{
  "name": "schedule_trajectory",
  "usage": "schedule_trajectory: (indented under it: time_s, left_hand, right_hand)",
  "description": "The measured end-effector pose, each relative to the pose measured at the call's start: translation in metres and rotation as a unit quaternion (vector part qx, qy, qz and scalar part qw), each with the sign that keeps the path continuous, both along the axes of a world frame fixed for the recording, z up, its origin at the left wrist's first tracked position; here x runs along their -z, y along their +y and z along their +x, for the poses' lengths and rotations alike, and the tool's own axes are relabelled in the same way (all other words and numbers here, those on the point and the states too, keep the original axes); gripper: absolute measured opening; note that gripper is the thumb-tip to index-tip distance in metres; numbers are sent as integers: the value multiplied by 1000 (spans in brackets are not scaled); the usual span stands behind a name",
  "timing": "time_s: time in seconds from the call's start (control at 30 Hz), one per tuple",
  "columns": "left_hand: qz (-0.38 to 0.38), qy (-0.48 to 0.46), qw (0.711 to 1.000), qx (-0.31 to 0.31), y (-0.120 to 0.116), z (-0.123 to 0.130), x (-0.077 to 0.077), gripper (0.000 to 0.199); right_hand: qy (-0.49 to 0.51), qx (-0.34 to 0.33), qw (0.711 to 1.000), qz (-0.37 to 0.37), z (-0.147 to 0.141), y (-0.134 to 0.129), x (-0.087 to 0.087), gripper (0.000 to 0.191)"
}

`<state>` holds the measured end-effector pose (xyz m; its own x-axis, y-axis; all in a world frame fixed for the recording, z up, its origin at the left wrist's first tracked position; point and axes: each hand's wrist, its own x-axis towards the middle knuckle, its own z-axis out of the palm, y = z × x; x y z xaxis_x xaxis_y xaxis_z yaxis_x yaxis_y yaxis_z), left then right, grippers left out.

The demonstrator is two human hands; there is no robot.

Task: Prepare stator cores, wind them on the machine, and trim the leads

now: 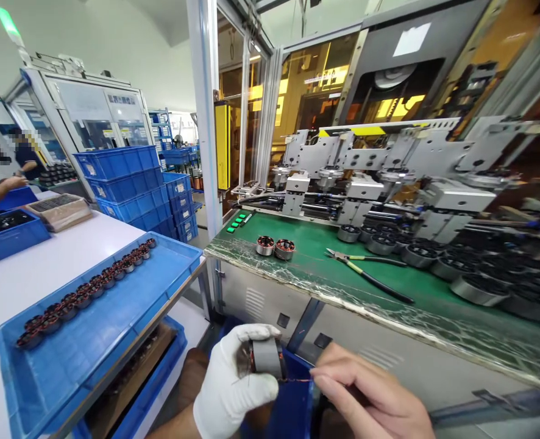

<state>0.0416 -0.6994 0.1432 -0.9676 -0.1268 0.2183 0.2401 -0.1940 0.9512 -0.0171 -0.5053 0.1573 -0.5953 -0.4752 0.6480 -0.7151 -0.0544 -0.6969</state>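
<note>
My left hand (236,381), in a white glove, grips a motor stator (267,358) by its grey metal ring, which is turned on its side. Copper windings show at the ring's edge. From the stator a thin copper wire (300,380) runs to the right, and the bare thumb and finger of my right hand (365,390) pinch its end. Beyond my hands, two wound stators (265,246) stand on the green worktop (311,256). Wire-cutting pliers (365,274) with black and yellow-green handles lie to their right, jaws pointing left.
Dark unwound stator cores (475,283) crowd the worktop's right, below the winding machine (361,183). At left, a blue tray (137,292) holds a line of wound stators (87,292). Blue crates (128,183) are stacked behind it. Another person's arm (0,190) shows at far left.
</note>
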Motion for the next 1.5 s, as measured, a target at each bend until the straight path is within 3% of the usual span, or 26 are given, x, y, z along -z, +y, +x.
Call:
schedule_trajectory:
  time_s: [0.1,0.2,0.27,0.3,0.43,0.53,0.73,0.9,1.0,1.1,1.13,1.2,1.27,1.3,1.4,1.5]
  left_hand:
    - [-46,54,995,-64,-3,1,2,42]
    - [-127,112,975,-144,-17,1,5,37]
    - [-160,138,959,-186,-29,-3,8,40]
    - [-165,145,955,-198,-33,-6,8,43]
    - [-154,144,959,-191,-33,-16,8,49]
    - [-167,145,957,-189,-23,-18,5,50]
    - [-154,142,958,-197,-23,-22,5,45]
    - [-134,140,962,-191,-25,-24,4,41]
    - [-132,154,963,-176,-21,-24,3,40]
    - [-135,158,964,-167,-16,-23,3,40]
    - [-138,158,964,-163,-14,-22,4,41]
    - [-143,157,965,-154,-11,-21,7,43]
    - [-151,163,965,-141,-7,-21,9,47]
    - [-159,168,964,-134,-6,-21,10,48]
    - [-193,190,956,-117,-3,-20,11,50]
    - [-216,202,949,-107,-3,-19,10,53]
  right_hand:
    - [-2,18,1000,11,-9,9,-12,24]
    - [38,133,989,59,-50,25,-27,31]
    - [112,242,955,130,-91,44,-34,28]
    - [149,283,926,201,-113,54,-36,29]
    - [147,315,882,317,-176,85,-33,52]
    - [138,313,860,380,-190,88,-26,64]
    - [161,269,838,446,-156,96,-19,56]
    - [190,225,837,460,-141,133,-4,75]
    - [265,244,828,430,-138,149,9,60]
    - [353,261,817,373,-113,143,24,43]
    - [358,260,828,344,-98,134,30,44]
    - [308,234,883,267,-60,109,42,53]
    - [171,166,955,179,-21,78,52,59]
    - [107,127,975,147,-4,62,55,59]
    - [-18,37,996,73,27,26,55,58]
    - [-50,1,998,23,33,11,52,60]
